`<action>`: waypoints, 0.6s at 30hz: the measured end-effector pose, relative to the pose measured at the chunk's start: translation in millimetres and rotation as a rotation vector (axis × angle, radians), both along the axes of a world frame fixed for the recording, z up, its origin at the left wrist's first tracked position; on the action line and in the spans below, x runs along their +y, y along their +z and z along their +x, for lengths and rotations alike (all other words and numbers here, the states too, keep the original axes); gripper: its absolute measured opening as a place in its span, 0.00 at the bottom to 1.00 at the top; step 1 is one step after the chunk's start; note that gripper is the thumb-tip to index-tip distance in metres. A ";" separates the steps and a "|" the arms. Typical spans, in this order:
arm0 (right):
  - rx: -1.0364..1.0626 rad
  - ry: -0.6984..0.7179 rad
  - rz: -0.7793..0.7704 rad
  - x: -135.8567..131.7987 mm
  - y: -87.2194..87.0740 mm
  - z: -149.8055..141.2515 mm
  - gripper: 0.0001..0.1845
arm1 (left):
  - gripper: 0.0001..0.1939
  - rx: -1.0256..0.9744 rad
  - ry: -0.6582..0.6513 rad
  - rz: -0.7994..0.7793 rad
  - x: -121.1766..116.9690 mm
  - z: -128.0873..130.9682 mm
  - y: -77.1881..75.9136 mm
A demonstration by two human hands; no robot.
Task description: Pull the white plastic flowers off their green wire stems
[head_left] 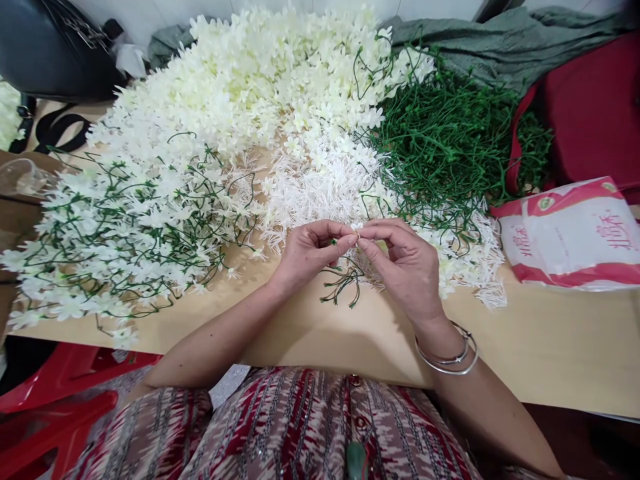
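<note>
Far edge: hidden behind a large heap of cream-white petals (225, 73); dark green cloth (500, 43) bunched behind, toward the far right.
Left side of table (550, 340): pile of white flowers with green stems (135, 227), reaching the near edge at the left corner.
Right side: tangle of bare green stems (460, 127) beside a red bag (595, 107), whose strap overlaps the tangle.
Middle: thin white strands (315, 187) between the piles, just beyond the hands.
Near edge: bare toward the right; patterned shirt (290, 427) against it at centre; red stool (70, 380) below the left corner.
Left hand (307, 257): thumb and index finger pinched on a tiny piece (357, 237).
Right hand (413, 273): thumb and index finger pinched on the same piece, tips meeting the left's; bracelets (450, 360) on the wrist.
Position of piece: above the table, inward from the middle of the near edge.
Hard to make out: what the piece is, mostly covered by fingertips; also whether the few loose stems (345, 283) under the left hand are gripped or lying on the surface.
Cut off: black bag (60, 53) at far left corner; red bag at right.
Packet (575, 233): red-and-white, printed, by the red bag; contents not visible.
Both bags: insides not visible.
</note>
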State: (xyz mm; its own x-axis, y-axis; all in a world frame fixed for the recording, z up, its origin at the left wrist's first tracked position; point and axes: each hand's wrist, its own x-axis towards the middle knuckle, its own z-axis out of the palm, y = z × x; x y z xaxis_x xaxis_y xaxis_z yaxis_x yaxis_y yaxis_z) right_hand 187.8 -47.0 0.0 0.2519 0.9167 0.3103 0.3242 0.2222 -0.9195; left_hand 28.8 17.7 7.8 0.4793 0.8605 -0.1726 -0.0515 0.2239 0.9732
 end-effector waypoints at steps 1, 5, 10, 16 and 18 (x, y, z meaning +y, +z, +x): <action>-0.004 -0.001 0.001 0.0 0.2 -0.1 0.04 | 0.22 0.003 0.006 -0.001 -0.4 0.2 -0.2; -0.019 -0.002 0.002 -0.1 0.6 -0.2 0.04 | 0.22 0.015 0.039 -0.012 -1.7 0.5 -2.1; -0.064 -0.024 0.011 -0.1 0.0 -0.7 0.05 | 0.20 0.037 0.037 -0.006 -1.9 1.0 -3.7; -0.014 0.000 -0.004 -0.2 -0.3 -1.1 0.07 | 0.22 0.032 0.064 -0.036 -2.6 1.7 -1.3; -0.005 0.008 -0.010 -0.4 -0.3 -1.3 0.07 | 0.23 0.026 0.070 -0.040 -3.2 2.0 -0.9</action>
